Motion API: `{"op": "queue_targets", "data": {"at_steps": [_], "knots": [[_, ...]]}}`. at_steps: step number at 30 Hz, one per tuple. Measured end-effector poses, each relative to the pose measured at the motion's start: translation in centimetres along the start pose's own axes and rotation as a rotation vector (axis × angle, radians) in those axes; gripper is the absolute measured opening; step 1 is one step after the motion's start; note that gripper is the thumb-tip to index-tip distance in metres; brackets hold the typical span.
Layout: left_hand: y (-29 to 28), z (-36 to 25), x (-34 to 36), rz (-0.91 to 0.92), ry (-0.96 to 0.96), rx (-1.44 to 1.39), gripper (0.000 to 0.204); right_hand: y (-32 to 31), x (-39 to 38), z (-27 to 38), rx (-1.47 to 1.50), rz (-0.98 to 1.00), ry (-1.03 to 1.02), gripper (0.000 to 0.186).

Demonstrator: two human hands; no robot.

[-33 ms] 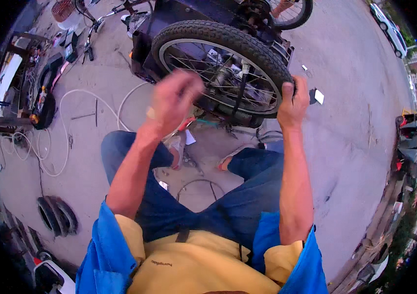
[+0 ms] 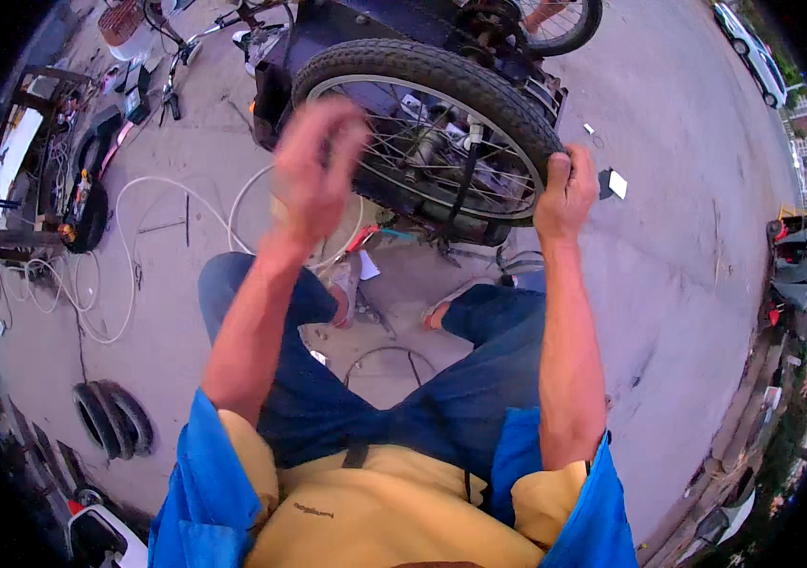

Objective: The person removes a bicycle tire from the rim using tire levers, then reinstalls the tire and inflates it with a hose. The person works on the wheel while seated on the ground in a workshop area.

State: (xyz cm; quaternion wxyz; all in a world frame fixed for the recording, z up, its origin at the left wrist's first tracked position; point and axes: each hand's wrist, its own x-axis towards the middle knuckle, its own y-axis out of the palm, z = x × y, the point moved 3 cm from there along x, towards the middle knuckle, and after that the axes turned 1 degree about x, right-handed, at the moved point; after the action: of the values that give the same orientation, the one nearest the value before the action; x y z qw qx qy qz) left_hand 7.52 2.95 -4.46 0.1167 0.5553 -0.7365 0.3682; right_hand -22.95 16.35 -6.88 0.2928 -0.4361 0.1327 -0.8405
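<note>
A spoked wheel with a knobby black tyre [image 2: 441, 62] tilts in front of me, mounted on a dark metal frame [image 2: 375, 24]. At the wheel's right edge my right hand [image 2: 564, 197] is closed round the tyre, thumb on the near side. Over the wheel's left part hovers my left hand [image 2: 316, 175], smeared by motion; its fingers look partly bent, and I cannot tell whether it touches the tyre or holds anything. Behind the spokes a black strap-like part [image 2: 465, 175] and a pale fitting are visible. Below the wheel lies a red-and-teal handled tool [image 2: 363, 237].
A pale hose [image 2: 124, 246] loops over the ground at left. Several loose tyres [image 2: 110, 419] stand at lower left. A cluttered rack [image 2: 39, 161] and handlebars [image 2: 186, 49] are farther left. A small white item [image 2: 618, 184] lies right of the wheel; a white car [image 2: 752, 57] is at far right.
My left hand has moved left and slightly up along the wheel's left side. The right hand keeps its hold on the tyre; the wheel has barely shifted.
</note>
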Motion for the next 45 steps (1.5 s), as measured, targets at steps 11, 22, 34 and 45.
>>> {"op": "queue_targets", "data": {"at_steps": [11,22,34,45], "knots": [[3.2,6.9,8.9,-0.187,0.088,0.383,0.035,1.9,-0.9,-2.1,0.01,-0.166,0.14,0.05],[4.4,1.7,3.3,-0.615,0.216,0.173,0.02,1.5,-2.2,-4.4,0.011,-0.056,0.212,0.051],[20.0,-2.6,-7.2,0.342,-0.659,-0.683,0.059,-1.7,-2.7,-1.7,0.074,0.315,0.214,0.056],[23.6,-1.1,-6.6,0.21,-0.791,-0.802,0.043,-3.0,-2.4,-3.0,0.14,0.499,0.431,0.052]]}}
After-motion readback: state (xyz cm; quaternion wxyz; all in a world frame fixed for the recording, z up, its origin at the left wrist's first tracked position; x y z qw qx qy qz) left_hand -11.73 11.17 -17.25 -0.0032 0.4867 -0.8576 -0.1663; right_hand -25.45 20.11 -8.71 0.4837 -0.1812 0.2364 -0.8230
